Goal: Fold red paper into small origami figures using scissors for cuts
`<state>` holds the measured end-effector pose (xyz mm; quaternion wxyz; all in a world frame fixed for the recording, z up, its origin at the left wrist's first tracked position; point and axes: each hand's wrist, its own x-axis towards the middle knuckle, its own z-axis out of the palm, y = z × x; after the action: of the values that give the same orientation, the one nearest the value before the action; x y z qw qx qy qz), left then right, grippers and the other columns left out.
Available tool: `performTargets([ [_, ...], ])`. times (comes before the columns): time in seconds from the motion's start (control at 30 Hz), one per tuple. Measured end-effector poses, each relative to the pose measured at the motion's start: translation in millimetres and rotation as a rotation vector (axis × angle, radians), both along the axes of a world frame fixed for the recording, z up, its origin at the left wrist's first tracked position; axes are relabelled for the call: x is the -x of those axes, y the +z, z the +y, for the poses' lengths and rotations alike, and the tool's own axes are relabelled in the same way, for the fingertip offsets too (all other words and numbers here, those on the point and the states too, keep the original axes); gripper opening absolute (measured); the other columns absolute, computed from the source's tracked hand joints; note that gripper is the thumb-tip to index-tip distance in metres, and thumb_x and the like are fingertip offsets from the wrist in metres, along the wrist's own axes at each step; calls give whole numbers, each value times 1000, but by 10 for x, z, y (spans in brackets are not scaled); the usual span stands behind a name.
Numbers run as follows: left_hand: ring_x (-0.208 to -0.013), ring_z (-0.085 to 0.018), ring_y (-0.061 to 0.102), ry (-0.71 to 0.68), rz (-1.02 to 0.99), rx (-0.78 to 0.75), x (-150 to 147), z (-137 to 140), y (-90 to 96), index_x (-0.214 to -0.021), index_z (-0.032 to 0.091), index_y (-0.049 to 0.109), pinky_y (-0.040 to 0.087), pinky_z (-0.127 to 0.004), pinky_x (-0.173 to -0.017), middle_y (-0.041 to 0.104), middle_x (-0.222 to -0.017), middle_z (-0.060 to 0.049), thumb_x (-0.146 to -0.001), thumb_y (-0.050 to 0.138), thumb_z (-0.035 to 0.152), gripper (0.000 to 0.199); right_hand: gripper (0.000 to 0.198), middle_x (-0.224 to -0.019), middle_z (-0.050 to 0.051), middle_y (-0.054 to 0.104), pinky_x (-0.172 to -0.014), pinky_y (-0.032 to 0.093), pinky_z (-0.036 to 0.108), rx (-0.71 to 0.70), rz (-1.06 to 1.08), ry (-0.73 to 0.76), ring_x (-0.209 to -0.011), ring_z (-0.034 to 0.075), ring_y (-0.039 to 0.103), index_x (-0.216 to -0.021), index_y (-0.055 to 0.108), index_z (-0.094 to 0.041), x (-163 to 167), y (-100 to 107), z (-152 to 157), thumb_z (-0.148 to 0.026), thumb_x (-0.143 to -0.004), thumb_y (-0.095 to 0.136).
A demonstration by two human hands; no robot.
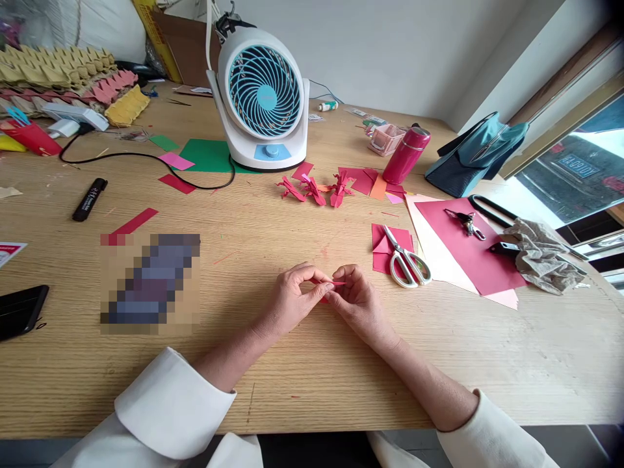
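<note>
Between my two hands is a small piece of red paper (336, 283), seen nearly edge-on and partly covered by fingers. My left hand (303, 289) pinches its left side with thumb and forefinger. On the other side my right hand (358, 305) grips the paper between thumb and fingers. Both hands meet low over the wooden table (234, 260). White-handled scissors (405, 260) lie on red paper squares (385, 244) to the right of my right hand. Several folded red paper figures (314, 188) stand beyond my hands, in front of the fan.
A white and blue fan (266, 97) stands at the back. At right are a red bottle (407, 156), a teal bag (478, 156), red sheets (468, 244) with keys, and a crumpled cloth (541, 257). Left lie a black marker (90, 199), a phone (22, 312) and a blurred-out object (151, 283).
</note>
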<state>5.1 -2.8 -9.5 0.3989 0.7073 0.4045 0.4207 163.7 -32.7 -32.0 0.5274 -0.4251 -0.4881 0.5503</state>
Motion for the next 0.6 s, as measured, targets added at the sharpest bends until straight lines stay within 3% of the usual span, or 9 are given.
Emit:
performTargets([
  [0.1,-71,-14,63,4,-19,44,-3,9,2,-72,17,70,48,-25,-72,69,-73,-2,-86,66,23,15,34,-85,-3,58,-69,50,26,-6,0,22,-76,12,61,-99,50,-26,1,7,-11,-34,-81,77],
  [0.23,-64,-12,61,-26,-146,222,22,45,17,-71,15,66,49,-24,-67,67,-65,0,-87,64,28,21,29,-90,0,62,-76,52,30,-36,6,63,-80,15,64,-102,51,-25,-18,59,-10,-38,-86,72],
  [0.4,-63,-11,60,-60,-316,376,47,64,36,-72,14,64,50,-24,-67,65,-64,-1,-86,67,35,26,23,-89,2,63,-75,51,30,-72,-94,15,-82,16,62,-102,57,-24,-58,104,-3,-42,-91,65],
  [0.6,-58,-10,56,-105,-327,505,40,46,26,-78,12,68,47,-23,-58,71,-69,-5,-83,71,42,30,23,-87,2,62,-74,52,31,-51,-129,-9,-77,16,61,-105,59,-25,-86,76,-3,-42,-91,65],
])
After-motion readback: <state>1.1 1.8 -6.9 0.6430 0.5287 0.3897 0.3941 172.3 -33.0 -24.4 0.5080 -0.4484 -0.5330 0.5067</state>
